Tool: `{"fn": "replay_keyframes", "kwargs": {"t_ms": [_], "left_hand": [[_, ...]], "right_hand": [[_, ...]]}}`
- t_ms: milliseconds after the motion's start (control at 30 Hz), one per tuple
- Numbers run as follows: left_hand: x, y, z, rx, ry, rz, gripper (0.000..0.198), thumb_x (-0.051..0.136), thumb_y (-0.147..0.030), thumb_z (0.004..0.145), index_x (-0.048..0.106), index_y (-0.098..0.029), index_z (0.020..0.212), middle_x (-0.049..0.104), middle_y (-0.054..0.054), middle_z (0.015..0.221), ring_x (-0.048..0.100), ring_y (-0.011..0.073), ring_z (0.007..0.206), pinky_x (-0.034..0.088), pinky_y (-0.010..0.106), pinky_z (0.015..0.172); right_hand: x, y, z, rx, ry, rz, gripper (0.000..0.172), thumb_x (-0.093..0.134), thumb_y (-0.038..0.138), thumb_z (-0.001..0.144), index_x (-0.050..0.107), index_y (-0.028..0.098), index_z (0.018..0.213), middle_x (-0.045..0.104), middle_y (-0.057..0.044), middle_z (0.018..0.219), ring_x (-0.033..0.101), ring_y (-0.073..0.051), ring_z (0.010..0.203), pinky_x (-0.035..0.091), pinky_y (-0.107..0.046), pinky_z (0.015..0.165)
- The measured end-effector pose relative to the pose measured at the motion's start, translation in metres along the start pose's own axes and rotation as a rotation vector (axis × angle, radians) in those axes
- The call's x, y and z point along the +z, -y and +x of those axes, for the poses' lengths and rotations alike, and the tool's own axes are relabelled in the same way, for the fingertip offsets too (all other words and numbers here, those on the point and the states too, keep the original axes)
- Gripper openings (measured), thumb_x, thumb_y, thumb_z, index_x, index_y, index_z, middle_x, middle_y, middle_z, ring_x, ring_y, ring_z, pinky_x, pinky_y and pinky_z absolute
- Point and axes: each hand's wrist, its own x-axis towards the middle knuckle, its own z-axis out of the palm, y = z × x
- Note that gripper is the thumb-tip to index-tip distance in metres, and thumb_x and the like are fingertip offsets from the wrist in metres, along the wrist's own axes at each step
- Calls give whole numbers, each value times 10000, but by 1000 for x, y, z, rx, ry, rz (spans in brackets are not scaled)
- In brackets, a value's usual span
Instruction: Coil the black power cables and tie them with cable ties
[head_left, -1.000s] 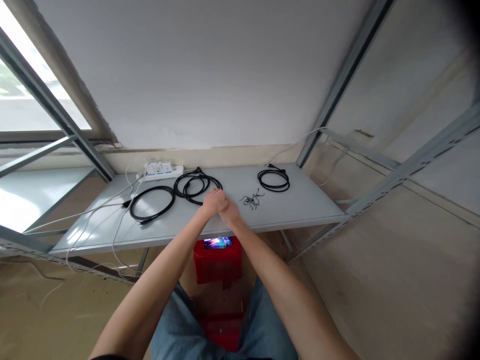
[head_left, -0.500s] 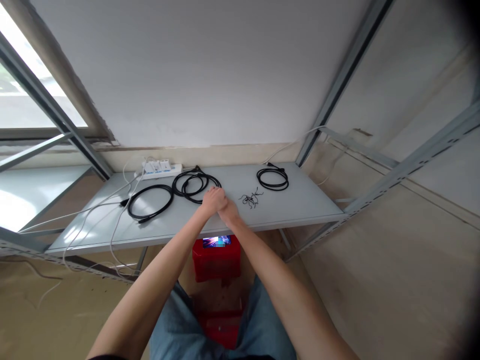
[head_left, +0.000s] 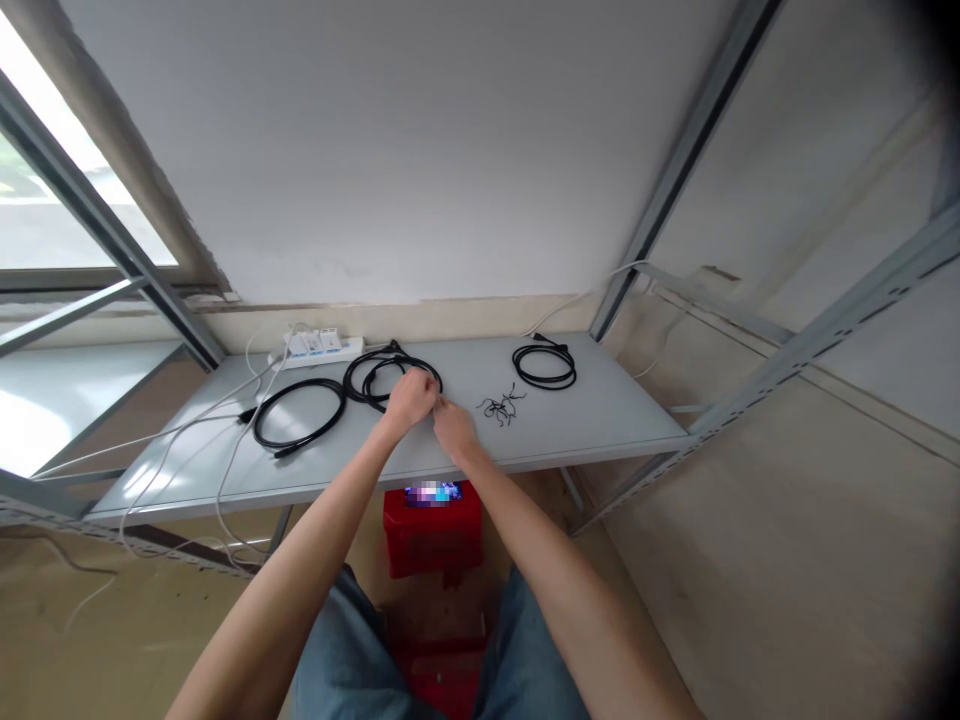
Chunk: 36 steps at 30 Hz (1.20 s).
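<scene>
A coiled black cable (head_left: 357, 366) lies in the middle of the grey shelf. At its right side, my left hand (head_left: 412, 396) is closed on the cable's loops. Fingers pinched, my right hand (head_left: 454, 430) meets it there, fingertips against fingertips; whatever small thing sits between them is hidden. Just right of my hands lies a loose pile of short, thin black ties (head_left: 501, 407). Another black cable (head_left: 259, 430) forms a wide loop on the left, and a third coiled black cable (head_left: 544, 384) rests toward the back right.
A white power strip (head_left: 349, 348) with plugged-in adapters stands against the wall, white cords (head_left: 232, 452) trailing over the shelf's left front edge. Metal uprights (head_left: 660, 200) flank the shelf (head_left: 390, 458). Below is a red stool (head_left: 433, 540) with a lit phone screen (head_left: 433, 493) on it.
My hands were pressed together with the right overlapping the left; now they are slightly apart, meeting only at the fingertips. My left hand has shifted a little left. The view has tilted slightly.
</scene>
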Motion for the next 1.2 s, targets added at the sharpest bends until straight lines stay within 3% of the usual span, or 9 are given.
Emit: {"fn": "replay_keyframes", "kwargs": {"t_ms": [67,133,233,300,533,833,1033,1200], "left_hand": [[3,21,-6,-46,-99,-2,300,435,-116,888,713,-134,1000,684,133,1087,664,225,982,497,321,877],[10,40,-16,-20,-91,9,306,455,-111,889,687,-125,1088,649,138,1150,654,233,1034,497,342,929],[25,56,-30,81,-43,57,342,514,-263,965,624,-151,1269,595,144,1292,584,293,1214,477,411,1001],[36,60,-35,103,-47,114,351,526,-357,995,610,-162,1275,579,142,1315,546,313,1257,452,442,1030],[60,56,-35,104,-101,332,246,462,-370,1049,594,-174,1118,618,124,1181,547,290,1151,431,412,963],[63,51,-42,171,-107,354,313,262,-185,1081,571,-153,1116,701,113,999,660,251,956,436,373,878],[63,49,-44,115,-107,368,324,306,-310,1094,601,-177,1076,733,115,1010,708,271,936,466,379,856],[59,45,-44,98,0,343,334,308,-340,1092,592,-173,1143,755,119,991,740,291,899,478,357,744]], "right_hand": [[-1,-1,0,0,-59,13,645,317,7,972,344,161,1597,660,-149,1392,691,-235,1172,532,-306,929],[0,-2,0,-11,-105,25,644,336,2,966,329,152,1592,683,-153,1349,692,-236,1163,521,-303,929],[1,-4,2,29,-152,56,496,332,40,999,443,134,1473,737,-152,1211,703,-245,1116,505,-313,930],[3,-6,4,55,-186,76,400,308,70,1027,500,131,1372,752,-147,1146,707,-242,1082,493,-316,925],[9,-7,7,81,-233,20,341,351,58,1016,534,157,1286,767,-132,1064,704,-227,993,419,-336,964],[9,-6,8,80,-414,59,298,348,233,1099,629,195,1007,720,-97,1011,629,-230,1015,380,-323,877],[13,-8,10,84,-295,158,327,421,291,1094,642,215,865,727,-33,894,625,-165,754,302,-293,650],[14,-8,19,121,-286,201,314,421,281,1087,658,213,893,727,-41,913,625,-159,760,294,-281,645]]}}
